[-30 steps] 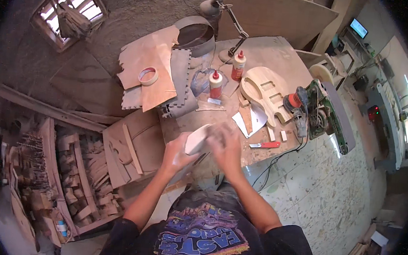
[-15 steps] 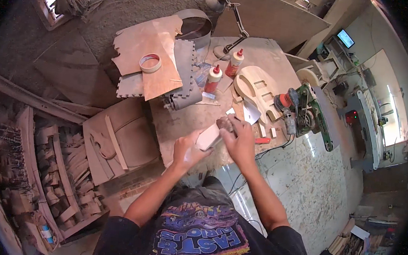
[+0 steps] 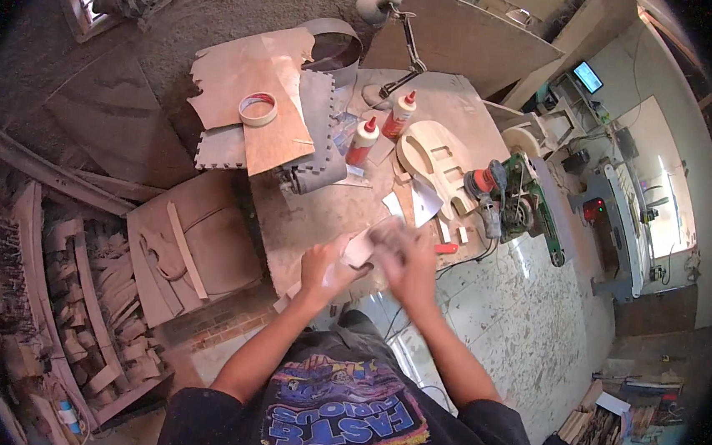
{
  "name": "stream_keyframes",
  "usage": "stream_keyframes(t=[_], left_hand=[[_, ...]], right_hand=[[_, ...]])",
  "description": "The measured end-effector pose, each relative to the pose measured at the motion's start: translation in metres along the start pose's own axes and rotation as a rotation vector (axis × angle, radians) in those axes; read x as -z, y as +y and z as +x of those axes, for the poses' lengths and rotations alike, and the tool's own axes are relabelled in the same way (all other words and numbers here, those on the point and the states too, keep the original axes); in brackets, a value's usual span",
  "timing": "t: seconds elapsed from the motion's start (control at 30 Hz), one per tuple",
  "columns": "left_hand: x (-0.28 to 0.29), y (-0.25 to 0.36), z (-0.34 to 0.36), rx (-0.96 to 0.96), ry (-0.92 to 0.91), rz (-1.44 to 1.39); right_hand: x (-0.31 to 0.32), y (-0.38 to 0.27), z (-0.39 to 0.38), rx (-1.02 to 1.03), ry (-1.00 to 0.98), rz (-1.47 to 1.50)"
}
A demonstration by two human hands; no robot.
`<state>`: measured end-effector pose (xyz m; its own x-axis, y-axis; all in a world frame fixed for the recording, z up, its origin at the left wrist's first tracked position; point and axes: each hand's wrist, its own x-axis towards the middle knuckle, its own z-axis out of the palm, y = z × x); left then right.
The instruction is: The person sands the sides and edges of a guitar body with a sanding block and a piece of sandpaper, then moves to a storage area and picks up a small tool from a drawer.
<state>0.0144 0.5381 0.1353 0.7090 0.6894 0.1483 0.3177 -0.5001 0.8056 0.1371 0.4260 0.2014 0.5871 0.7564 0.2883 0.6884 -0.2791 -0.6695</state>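
Right below me is the front of my dark T-shirt (image 3: 341, 414), with its colourful print. Beyond it, my left hand (image 3: 324, 270) has its fingers clamped on a pale block (image 3: 357, 253), held up in front of me at the near edge of the counter (image 3: 297, 226). My right hand (image 3: 407, 267) is at the block's far end; it's blurred, so I can't tell whether those fingers are gripping or just lying over it.

Just past my right hand lies a red-handled knife (image 3: 446, 249), near two small pale wood pieces (image 3: 444, 230). A white sheet of paper (image 3: 427, 203) comes next, beside a guitar-shaped wooden body (image 3: 428, 155) with cut-out pockets. An orange-topped sander (image 3: 483, 182) sits at the body's right side, near a green-framed belt machine (image 3: 522, 200).

Off to the left, a roll of tape (image 3: 257, 120) rests on thin wooden sheets (image 3: 274, 151), with grey foam matting (image 3: 320, 128) underneath. Two red-capped bottles (image 3: 361, 143) stand between the matting and the body. Farther back are the desk lamp (image 3: 376, 9), a big leaning board (image 3: 462, 43) and, well off to the right, a lit screen (image 3: 587, 77).
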Motion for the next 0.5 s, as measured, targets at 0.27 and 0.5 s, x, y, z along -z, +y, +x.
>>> stream_keyframes(t=[0.27,0.5], left_hand=[[-0.001,-0.018,0.003,-0.052,0.054,-0.037],[0.003,-0.026,0.013,-0.046,0.052,-0.065]], right_hand=[[-0.034,0.001,-0.024,0.104,0.125,-0.063],[-0.059,0.012,-0.027,0.225,0.275,-0.026]])
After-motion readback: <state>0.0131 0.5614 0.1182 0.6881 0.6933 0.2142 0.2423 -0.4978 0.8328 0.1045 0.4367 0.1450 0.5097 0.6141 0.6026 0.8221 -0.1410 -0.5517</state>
